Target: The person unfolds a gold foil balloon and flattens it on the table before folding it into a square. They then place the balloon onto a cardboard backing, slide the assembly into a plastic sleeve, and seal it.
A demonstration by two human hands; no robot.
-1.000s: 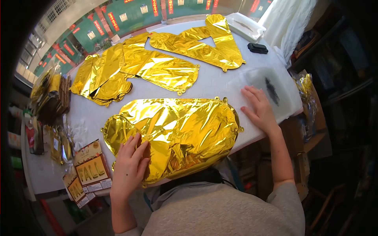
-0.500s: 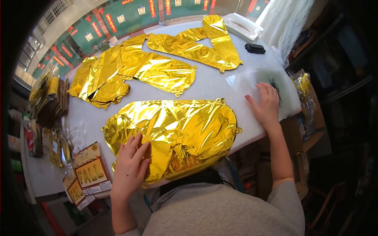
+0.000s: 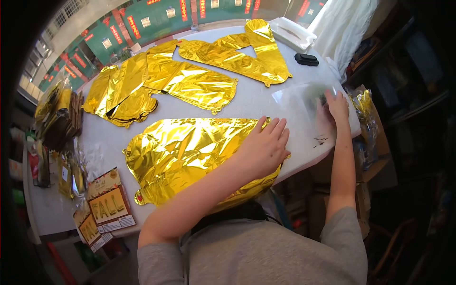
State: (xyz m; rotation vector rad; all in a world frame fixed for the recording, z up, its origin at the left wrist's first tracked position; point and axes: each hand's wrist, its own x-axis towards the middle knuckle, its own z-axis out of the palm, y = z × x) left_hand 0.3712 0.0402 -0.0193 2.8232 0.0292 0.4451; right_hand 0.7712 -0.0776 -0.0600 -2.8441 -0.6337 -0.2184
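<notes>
My left hand lies flat, fingers stretched out, on the right part of a shiny gold foil balloon at the table's near edge. The forearm crosses over the balloon and hides part of it. At the table's right side, my right hand has its fingers at a clear plastic sheet, which looks raised and hazy; the fingertips are partly blurred, and the hand seems to pinch it. Beneath the plastic shows a dark green blur. Several small dark thin pieces lie near my right wrist.
More flat gold foil balloons lie across the back and left, one with a triangular hole. A black case and white tray stand at the back right. Packages marked FALL hang at the left edge, near stacked packets.
My left hand has moved right across the balloon, from its left side to its right end. My right hand has shifted to the right with the plastic, baring the small dark pieces.
</notes>
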